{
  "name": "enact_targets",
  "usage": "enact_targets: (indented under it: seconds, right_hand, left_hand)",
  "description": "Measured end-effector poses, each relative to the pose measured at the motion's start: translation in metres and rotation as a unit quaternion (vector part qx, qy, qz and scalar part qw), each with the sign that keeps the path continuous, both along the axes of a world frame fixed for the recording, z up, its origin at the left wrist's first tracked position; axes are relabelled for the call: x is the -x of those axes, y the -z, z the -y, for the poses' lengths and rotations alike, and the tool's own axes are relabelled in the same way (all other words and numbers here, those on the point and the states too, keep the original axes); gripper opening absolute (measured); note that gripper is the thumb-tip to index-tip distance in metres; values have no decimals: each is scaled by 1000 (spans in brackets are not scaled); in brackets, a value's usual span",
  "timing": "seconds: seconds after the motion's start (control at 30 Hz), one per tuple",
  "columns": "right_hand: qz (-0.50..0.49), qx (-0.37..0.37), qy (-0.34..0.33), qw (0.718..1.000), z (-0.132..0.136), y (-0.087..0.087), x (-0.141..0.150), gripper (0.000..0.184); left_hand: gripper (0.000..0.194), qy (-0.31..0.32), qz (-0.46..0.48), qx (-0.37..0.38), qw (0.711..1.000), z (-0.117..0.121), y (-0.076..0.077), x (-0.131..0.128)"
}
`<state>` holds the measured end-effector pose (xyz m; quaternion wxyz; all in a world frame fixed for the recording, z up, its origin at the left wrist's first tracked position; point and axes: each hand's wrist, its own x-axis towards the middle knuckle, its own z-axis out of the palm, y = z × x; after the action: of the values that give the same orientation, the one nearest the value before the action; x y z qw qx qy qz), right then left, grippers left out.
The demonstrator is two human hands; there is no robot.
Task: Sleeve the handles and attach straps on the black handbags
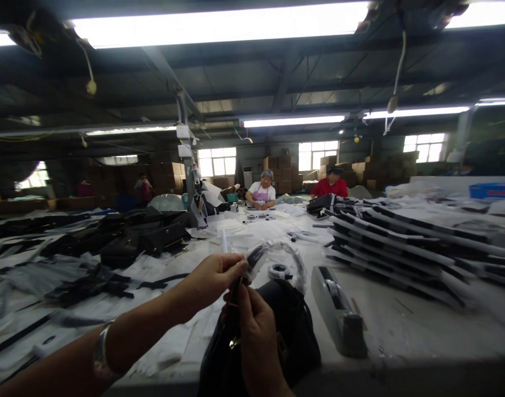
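A black handbag (300, 325) stands at the table's front edge, right before me. Its arched handle (296, 256) is wrapped in clear plastic. My left hand (219, 275) is closed, pinching the wrapped handle near its left end. Just below, my right hand (256, 331) is closed around the dark strap at the handle's base, beside a gold-coloured metal ring (234, 295). The right fingertips partly hide the strap. A tape dispenser (337, 314) sits on the table to the right of the bag. Behind the handle lies a roll of tape (278, 271).
Black bags (140, 237) and loose plastic and paper pieces (49, 281) cover the table's left side. A tall stack of black-and-white strips (397, 248) lies at right. Across the table sit two people, one in an apron (261, 193), one in red (330, 187).
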<state>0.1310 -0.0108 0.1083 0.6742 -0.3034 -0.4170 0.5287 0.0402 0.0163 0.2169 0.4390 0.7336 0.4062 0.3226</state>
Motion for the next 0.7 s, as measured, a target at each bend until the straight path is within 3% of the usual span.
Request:
enact_targets:
  seconds: [0.17,0.33,0.6,0.7]
  right_hand:
    - [-31,19,-24,999,0,1,0,44]
    - [-72,28,-36,996,3,1,0,43]
    - [-87,22,-8,996,-4,1,-7,45]
    - [-88,10,-13,996,-3,-1,-9,46]
  left_hand:
    - [46,-23,19,22,999,1,0,0]
    - [48,-67,16,-48,997,0,3,-2]
    - [43,-40,-39,-94,994,-2,26,4]
    - [43,-30,-12,-45,998,5,23,1]
